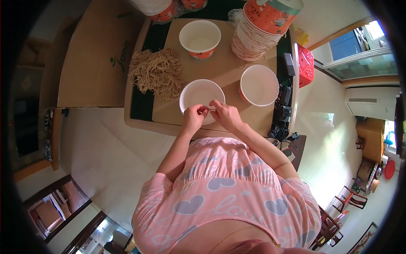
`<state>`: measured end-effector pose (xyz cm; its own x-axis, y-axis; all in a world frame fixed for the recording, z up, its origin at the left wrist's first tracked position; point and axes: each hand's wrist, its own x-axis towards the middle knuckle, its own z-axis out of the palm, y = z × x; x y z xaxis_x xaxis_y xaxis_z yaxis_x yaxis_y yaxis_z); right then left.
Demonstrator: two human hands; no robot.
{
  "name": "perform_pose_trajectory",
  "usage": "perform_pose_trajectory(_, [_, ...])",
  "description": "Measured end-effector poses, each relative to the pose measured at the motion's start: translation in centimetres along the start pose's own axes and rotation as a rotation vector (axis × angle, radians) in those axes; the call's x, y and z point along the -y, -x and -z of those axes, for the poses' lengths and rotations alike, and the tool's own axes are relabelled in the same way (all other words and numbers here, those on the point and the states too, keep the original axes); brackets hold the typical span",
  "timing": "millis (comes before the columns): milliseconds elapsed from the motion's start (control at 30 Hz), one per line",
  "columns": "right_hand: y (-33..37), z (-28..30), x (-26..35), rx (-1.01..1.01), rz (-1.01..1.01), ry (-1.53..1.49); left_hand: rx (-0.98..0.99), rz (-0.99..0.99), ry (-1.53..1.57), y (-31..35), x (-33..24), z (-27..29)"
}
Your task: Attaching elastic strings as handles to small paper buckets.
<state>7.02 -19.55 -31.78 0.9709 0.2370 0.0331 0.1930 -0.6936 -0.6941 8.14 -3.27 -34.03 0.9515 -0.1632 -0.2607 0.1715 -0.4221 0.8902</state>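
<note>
Hands: two
Single tubs: three, under, beyond and right of the grip
String bundle: one, left of it
Cardboard box: one, farther left

Green lettering, with a small green emblem beside it, ran sideways on the large brown cardboard box by the left edge of the tabletop. Dark capitals stood upside down on the orange-red round tub at the far right corner. Pale outlined script crossed the pink fabric garment with grey hearts, beyond the near edge.
</note>
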Motion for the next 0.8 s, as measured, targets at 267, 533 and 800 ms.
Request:
perform_pose_trajectory(267, [0.17, -0.39, -0.77, -0.069, 0.108, -0.051, -0.012, -0.004, 0.007, -0.02, -0.44, 0.04])
perform_pose_trajectory(533, [0.12, -0.21, -0.74, -0.012, 0.064, -0.035, -0.023, -0.022, 0.001, -0.09, -0.39, 0.04])
perform_pose_trajectory(800, [0.01, -0.1, -0.77, 0.018, 0.06, -0.015, -0.026, -0.012, 0.019, -0.02, -0.44, 0.0])
